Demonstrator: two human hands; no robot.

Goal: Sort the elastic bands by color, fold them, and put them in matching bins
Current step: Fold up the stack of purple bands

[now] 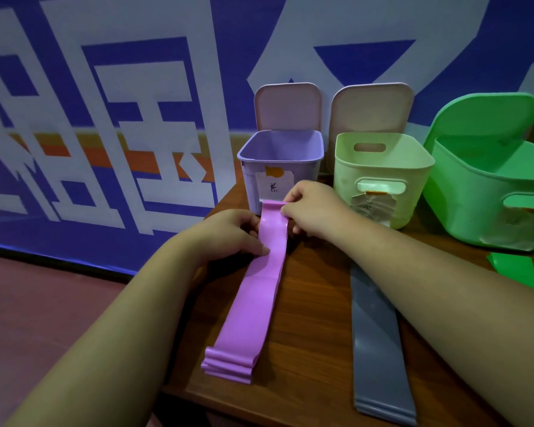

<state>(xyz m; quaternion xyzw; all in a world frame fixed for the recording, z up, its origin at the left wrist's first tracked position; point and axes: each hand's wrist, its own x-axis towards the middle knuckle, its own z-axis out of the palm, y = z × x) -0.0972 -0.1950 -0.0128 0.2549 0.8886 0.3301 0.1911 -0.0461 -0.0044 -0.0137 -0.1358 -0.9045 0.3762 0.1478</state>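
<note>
Purple bands (253, 303) lie stacked lengthwise on the table (315, 334), far end just before the purple bin (281, 161). We note the right hand (312, 208) pinching that far end, fingers curled over it. The left hand (232, 232) holds the stack's left edge a little nearer, thumb flat on top. Both forearms reach forward; grey bands (376, 334) lie under the right one.

glossy rubbery purple bands (253, 306), wood-grain table (309, 334), smooth plastic bins (379, 180)
</note>
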